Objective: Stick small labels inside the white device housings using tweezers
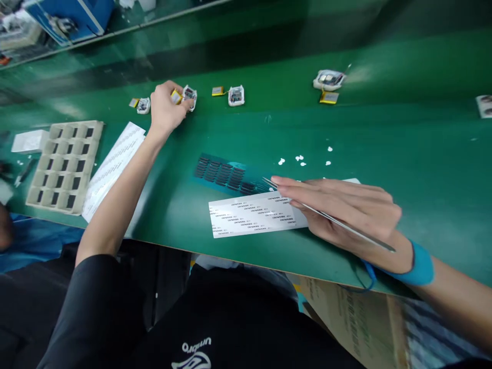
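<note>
My left hand (166, 108) is at the back left of the bench, its fingers closed on a small white housing (189, 96) that shows a circuit board inside. A yellow battery pack (176, 97) sits beside that housing, against the fingers. Slim metal tweezers (338, 221) lie across my right hand (342, 212), pinched near their tips. The tips point over a teal sheet with rows of black strips (223, 173). Under the right fingers lies a white printed sheet (253, 218), partly covered by the hand. I cannot make out anything between the tweezer tips.
More white housings with yellow batteries stand along the back: one at left (143, 105), one mid-bench (236, 96), one at right (329, 79). Small white stickers (300, 158) are scattered nearby. A beige compartment tray (63, 166), printed sheets (115, 161) and a white box (29, 141) occupy the left.
</note>
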Demonstrator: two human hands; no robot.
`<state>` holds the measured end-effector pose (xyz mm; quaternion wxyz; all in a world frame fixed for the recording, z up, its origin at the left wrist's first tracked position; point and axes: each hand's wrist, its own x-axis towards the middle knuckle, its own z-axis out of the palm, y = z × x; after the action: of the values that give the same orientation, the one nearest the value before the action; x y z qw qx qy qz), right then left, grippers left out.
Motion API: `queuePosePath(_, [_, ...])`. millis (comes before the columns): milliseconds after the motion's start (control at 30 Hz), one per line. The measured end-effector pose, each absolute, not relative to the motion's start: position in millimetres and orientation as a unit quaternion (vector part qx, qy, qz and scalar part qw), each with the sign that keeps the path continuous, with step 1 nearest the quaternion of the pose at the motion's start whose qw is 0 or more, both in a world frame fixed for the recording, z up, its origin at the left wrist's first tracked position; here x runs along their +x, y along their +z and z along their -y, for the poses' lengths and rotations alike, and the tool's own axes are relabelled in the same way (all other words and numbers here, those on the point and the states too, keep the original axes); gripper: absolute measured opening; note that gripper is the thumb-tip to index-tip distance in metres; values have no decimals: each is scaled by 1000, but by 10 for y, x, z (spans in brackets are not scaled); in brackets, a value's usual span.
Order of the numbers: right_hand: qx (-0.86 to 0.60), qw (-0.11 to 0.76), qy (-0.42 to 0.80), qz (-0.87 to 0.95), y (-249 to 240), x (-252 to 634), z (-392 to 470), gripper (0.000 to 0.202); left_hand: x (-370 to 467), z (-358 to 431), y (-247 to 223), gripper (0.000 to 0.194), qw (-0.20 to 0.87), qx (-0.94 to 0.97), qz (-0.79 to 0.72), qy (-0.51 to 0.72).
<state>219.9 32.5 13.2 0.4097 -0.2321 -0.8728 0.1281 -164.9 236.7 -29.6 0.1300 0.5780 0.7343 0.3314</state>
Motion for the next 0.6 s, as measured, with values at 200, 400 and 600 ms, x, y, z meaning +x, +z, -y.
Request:
queuePosePath(200, [-207,409,98,883,90,2200,-359,56,-2302,-2350,-112,51,-35,558,-760,332])
queuePosePath(400, [-206,397,86,890,133,2226,-343,45,-2714,-2242,-162,47,-30,565,-770,295])
queuePosePath(600, [-211,385,90,894,164,2261,-355,51,-2827,-1790,-14,44,17,659,-716,231])
